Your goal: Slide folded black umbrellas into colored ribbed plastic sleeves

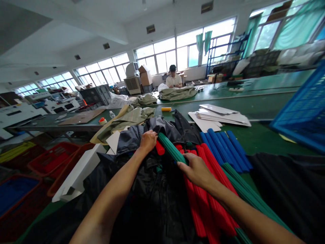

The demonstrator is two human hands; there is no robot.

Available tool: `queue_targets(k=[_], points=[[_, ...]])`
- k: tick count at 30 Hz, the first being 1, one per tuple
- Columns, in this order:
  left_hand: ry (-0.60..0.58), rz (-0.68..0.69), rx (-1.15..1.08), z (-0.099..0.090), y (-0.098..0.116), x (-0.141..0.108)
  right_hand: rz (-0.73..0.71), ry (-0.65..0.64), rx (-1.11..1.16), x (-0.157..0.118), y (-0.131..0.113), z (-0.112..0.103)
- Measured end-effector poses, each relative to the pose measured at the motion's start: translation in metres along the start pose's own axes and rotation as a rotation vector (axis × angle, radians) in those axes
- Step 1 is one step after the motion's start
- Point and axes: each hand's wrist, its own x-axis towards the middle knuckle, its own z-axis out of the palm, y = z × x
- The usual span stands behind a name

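Note:
My right hand [195, 166] is closed round a green ribbed tube [171, 147], which slants up and left. The tube's far end meets dark grey fabric [162, 124]. Beside that end, my left hand [148, 140] is closed, gripping the edge of this fabric. The end of a red tube [159, 148] pokes out just below the green one. Red ribbed tubes [212, 189] lie under and beside my right wrist, with more green tubes [251, 193] to their right. Black fabric [142, 200] spreads beneath both forearms.
Blue tubes [224, 149] and white boards [220, 117] lie on the green table to the right. A blue crate [304, 105] stands tilted at the far right. Red crates [53, 159] are at the left. Across the tables sits a person [173, 79] beside khaki fabric [177, 94].

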Motion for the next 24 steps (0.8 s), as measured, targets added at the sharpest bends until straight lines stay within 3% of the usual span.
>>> queue_targets(k=[5,8,11,13,16,19,21,24], points=[[-0.018,0.076,-0.016,0.0,0.002,0.001,0.156,0.029,-0.105,0.071,-0.022,0.02],[-0.037,0.085,-0.038,0.001,0.003,0.003,0.174,0.048,-0.117,0.107,-0.03,0.035],[-0.029,0.03,-0.056,0.006,0.003,0.006,0.127,0.029,-0.087,0.121,-0.028,0.043],[-0.02,0.005,-0.073,0.01,0.001,0.007,0.071,0.027,-0.061,0.117,-0.011,0.037],[-0.02,0.011,-0.096,0.012,0.001,0.006,0.068,0.113,-0.077,0.103,0.052,0.004],[-0.028,0.014,-0.107,0.011,0.001,0.002,0.36,0.234,-0.257,0.086,0.146,-0.049],[-0.019,0.004,-0.124,0.013,-0.002,0.001,0.583,0.241,-0.367,0.072,0.206,-0.082],[-0.012,-0.008,-0.174,0.018,-0.007,0.0,0.772,0.185,-0.455,0.056,0.27,-0.104]])
